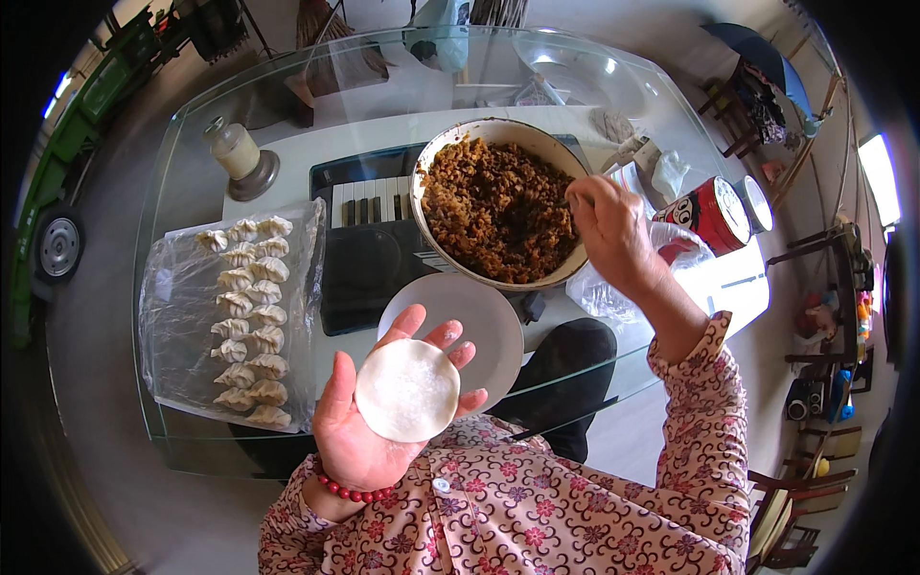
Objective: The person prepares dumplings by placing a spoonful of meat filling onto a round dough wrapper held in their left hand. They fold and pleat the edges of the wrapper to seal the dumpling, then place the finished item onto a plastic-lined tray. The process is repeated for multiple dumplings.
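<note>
My left hand (374, 438) is palm up with fingers spread, and a round, floured dumpling wrapper (407, 392) lies across the palm and fingers. Behind those fingers is a pale round plate (496, 345). My right hand (611, 223) hangs over the right rim of a large enamel basin (496, 129) of brown chopped filling (496, 208). Its fingers are curled together at the filling's edge; whether they grip a utensil is hidden. At the left, pleated dumplings (262, 291) sit in two rows on a sheet covered with clear plastic (180, 323).
A glass-topped table (158, 215) carries all this. An electronic keyboard (366, 201) shows beside the basin. A jar (237, 151) stands at the back left. Right of the basin are a clear plastic bag (604, 291), a red tin (708, 215) and a white-lidded container (755, 205).
</note>
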The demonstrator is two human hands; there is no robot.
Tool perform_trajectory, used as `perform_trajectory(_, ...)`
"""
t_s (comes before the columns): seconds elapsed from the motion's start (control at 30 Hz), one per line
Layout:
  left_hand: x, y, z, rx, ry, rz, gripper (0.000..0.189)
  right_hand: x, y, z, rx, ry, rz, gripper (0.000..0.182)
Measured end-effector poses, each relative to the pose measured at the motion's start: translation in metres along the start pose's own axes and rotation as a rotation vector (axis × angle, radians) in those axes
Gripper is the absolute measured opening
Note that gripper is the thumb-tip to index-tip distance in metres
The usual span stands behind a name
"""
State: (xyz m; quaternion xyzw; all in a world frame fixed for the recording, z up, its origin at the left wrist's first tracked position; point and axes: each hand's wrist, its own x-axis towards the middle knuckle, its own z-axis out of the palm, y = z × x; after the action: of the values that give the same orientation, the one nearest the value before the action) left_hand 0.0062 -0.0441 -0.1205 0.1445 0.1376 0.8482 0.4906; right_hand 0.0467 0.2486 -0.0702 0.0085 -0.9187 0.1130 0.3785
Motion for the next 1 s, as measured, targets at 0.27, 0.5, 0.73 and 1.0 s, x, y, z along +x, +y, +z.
perform_trajectory(0.27, -0.003, 0.002, -0.001, 0.024, 0.029, 0.004, 0.075, -0.004, -0.026, -0.006, 0.174, 0.053, 0.045, 0.004)
perform_trajectory(0.5, -0.004, 0.003, 0.003, 0.042, 0.076, 0.0, 0.076, -0.001, -0.042, -0.004, 0.295, -0.063, -0.034, 0.003)
perform_trajectory(0.73, -0.005, 0.002, 0.0, 0.034, 0.046, 0.003, 0.076, 0.003, -0.024, -0.006, 0.172, 0.066, 0.012, 0.002)
perform_trajectory(1.0, -0.005, 0.002, 0.001, 0.04, 0.043, -0.005, 0.076, 0.015, 0.004, -0.002, 0.044, -0.009, 0.13, 0.01)
